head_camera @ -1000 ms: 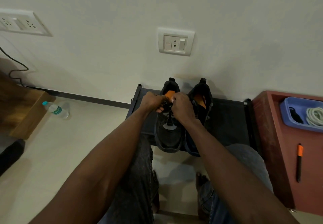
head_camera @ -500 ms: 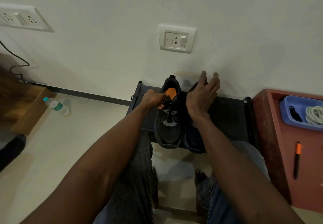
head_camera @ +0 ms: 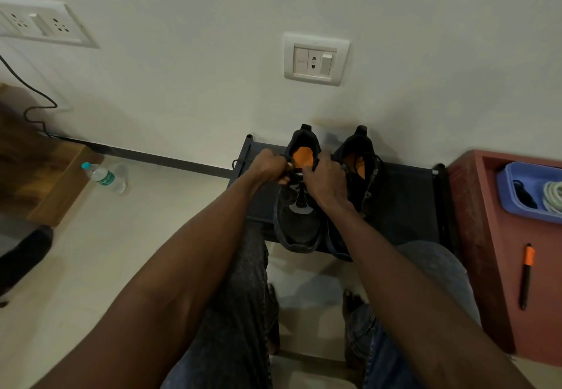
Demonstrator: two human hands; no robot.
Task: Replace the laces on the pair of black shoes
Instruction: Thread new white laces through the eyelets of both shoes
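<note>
Both hands, left hand (head_camera: 269,166) and right hand (head_camera: 325,180), are curled on the left shoe's (head_camera: 299,194) lace (head_camera: 300,189), which could be yanked out unevenly if pulled hard.

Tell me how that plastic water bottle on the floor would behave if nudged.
The water bottle lies on its side on the smooth floor, so it would probably roll. It looks small and thin-walled, likely light and a bit squashy.

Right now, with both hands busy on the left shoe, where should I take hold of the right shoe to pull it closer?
Grip the right shoe at its heel collar, coming from above on the right. It stands on the rack with its opening up and heel toward the wall, and the right hand crowds its left side.
</note>
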